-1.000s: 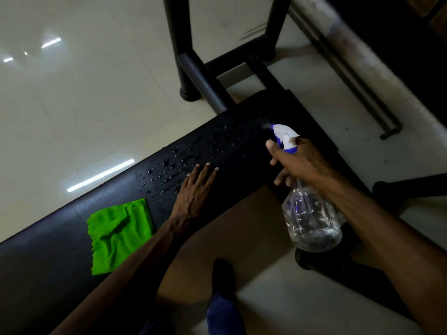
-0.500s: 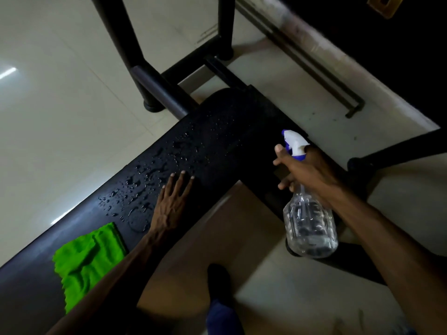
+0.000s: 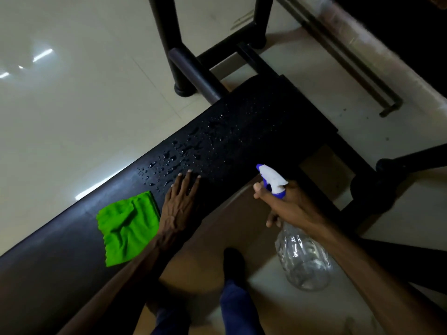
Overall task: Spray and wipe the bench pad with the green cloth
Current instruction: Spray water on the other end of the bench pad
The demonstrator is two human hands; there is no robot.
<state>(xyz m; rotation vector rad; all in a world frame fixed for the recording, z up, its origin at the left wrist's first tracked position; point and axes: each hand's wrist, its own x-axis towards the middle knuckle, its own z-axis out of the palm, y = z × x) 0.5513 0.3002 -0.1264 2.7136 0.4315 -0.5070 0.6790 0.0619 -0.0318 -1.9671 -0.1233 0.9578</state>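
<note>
Spraying looks mostly done: droplets (image 3: pixel 183 151) bead the far bench pad (image 3: pixel 254 131), right hand (image 3: pixel 287 206) fingers wrapped around the spray bottle (image 3: pixel 303 259), left hand (image 3: pixel 177 204) flat with fingers spread, green cloth (image 3: pixel 127 228) lying unused beside it, wiping not yet begun.

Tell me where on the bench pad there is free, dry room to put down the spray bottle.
The bench pad is bare and looks dry near the viewer, below the green cloth. Farther along it is crowded: the left hand lies flat beside the cloth, then water droplets cover the far stretch. The right hand holds the spray bottle off the pad's side.
</note>
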